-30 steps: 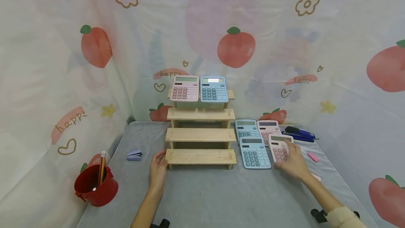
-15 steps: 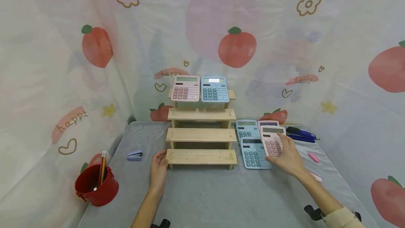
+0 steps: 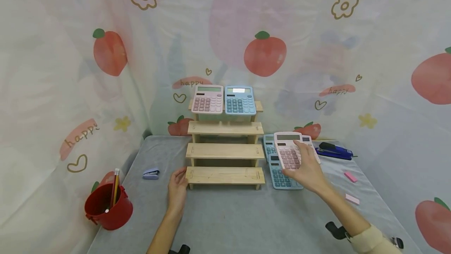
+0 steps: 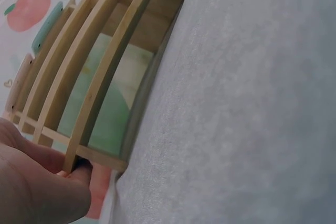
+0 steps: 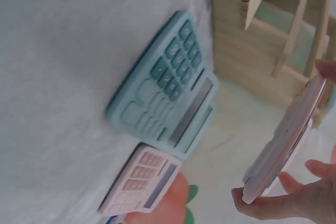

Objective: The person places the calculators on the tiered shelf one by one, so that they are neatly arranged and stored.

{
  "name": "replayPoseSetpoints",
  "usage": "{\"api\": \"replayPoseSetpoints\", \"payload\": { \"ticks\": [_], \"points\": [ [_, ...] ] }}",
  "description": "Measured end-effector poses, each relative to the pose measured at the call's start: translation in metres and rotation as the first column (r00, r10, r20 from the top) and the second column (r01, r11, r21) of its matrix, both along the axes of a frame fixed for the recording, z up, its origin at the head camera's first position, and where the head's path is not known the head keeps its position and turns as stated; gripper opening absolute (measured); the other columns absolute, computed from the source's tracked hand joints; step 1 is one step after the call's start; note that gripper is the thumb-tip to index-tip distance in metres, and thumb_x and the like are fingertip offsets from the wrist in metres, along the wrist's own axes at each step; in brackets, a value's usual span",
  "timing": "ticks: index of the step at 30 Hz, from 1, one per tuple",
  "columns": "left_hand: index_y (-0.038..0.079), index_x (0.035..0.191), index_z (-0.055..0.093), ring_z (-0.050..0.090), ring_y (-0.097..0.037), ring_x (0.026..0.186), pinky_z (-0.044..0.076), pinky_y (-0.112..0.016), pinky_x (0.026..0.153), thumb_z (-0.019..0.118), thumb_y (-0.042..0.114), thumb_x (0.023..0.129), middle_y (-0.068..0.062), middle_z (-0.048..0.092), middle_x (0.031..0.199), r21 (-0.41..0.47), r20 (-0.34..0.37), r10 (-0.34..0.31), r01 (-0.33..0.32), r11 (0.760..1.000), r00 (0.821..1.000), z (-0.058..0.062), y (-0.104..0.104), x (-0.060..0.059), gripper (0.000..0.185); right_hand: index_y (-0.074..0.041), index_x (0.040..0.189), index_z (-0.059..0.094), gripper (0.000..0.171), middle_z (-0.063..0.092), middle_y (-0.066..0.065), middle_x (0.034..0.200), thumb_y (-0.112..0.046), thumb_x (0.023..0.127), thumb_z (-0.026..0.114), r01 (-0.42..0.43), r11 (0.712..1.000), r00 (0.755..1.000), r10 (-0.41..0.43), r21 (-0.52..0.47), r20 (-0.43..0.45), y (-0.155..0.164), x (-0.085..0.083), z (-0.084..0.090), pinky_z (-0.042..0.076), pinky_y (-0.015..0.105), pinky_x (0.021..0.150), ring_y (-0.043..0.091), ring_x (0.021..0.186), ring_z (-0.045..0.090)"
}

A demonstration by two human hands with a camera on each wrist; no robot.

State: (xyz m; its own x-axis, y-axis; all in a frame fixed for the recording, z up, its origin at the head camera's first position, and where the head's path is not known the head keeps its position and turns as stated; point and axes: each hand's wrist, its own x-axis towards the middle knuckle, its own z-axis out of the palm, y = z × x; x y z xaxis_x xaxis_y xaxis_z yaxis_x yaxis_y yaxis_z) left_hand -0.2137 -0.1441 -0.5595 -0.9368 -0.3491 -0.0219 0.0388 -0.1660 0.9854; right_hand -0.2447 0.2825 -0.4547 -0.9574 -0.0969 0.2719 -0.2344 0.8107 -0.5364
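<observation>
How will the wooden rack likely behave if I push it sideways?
The rack should stay stiff, since it looks built of solid wood. The left hand gripping its lowest step would likely resist sliding. A jolt might topple the pink calculator and blue calculator on its top step.

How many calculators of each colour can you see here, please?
Pink calculators: 3 (1 in the right hand, 1 on the stand, 1 on the table)
Blue calculators: 3 (1 on the stand, 2 on the table)
Total: 6 calculators
</observation>
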Motion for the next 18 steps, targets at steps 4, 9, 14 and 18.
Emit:
{"api": "replayPoseSetpoints", "payload": {
  "ticks": [4, 9, 14, 18],
  "points": [
    [-0.008, 0.146, 0.041, 0.042, -0.040, 0.147, 0.040, -0.040, 0.117, 0.044, -0.011, 0.102, -0.029, 0.046, 0.153, 0.001, 0.001, 0.004, -0.004, 1.000, 1.000, -0.001, 0.000, 0.000, 0.044, -0.013, 0.164, 0.023, 0.116, 0.028, 0.026, 0.159, -0.032, 0.074, 0.094, -0.025, 1.000, 0.999, 0.025, -0.008, -0.020, -0.013, -0.002, 0.007, 0.043, 0.074, 0.102, 0.048, 0.130, 0.044],
    [-0.009, 0.145, 0.042, 0.041, -0.042, 0.147, 0.036, -0.050, 0.119, 0.044, -0.012, 0.101, -0.030, 0.046, 0.152, -0.003, 0.009, 0.005, -0.005, 1.000, 1.000, -0.002, 0.000, -0.002, 0.045, -0.014, 0.164, 0.025, 0.115, 0.030, 0.025, 0.159, -0.028, 0.073, 0.095, -0.059, 0.998, 0.998, 0.058, -0.022, -0.036, -0.029, -0.002, 0.018, 0.042, 0.072, 0.104, 0.048, 0.135, 0.043],
    [-0.009, 0.145, 0.042, 0.041, -0.041, 0.147, 0.035, -0.052, 0.119, 0.044, -0.012, 0.101, -0.029, 0.046, 0.152, -0.001, 0.015, 0.004, -0.004, 1.000, 1.000, -0.001, 0.001, -0.002, 0.045, -0.016, 0.163, 0.027, 0.114, 0.031, 0.023, 0.159, -0.030, 0.072, 0.095, -0.088, 0.996, 0.995, 0.087, -0.022, -0.052, -0.047, -0.004, 0.026, 0.042, 0.071, 0.104, 0.047, 0.133, 0.045],
    [-0.009, 0.145, 0.042, 0.042, -0.041, 0.146, 0.035, -0.052, 0.119, 0.044, -0.012, 0.100, -0.029, 0.047, 0.152, 0.000, 0.012, 0.011, -0.011, 1.000, 1.000, -0.001, 0.001, -0.002, 0.045, -0.014, 0.162, 0.028, 0.114, 0.033, 0.022, 0.157, -0.029, 0.071, 0.096, -0.121, 0.992, 0.990, 0.119, -0.021, -0.072, -0.061, -0.005, 0.031, 0.046, 0.067, 0.101, 0.046, 0.129, 0.049]
  ]
}}
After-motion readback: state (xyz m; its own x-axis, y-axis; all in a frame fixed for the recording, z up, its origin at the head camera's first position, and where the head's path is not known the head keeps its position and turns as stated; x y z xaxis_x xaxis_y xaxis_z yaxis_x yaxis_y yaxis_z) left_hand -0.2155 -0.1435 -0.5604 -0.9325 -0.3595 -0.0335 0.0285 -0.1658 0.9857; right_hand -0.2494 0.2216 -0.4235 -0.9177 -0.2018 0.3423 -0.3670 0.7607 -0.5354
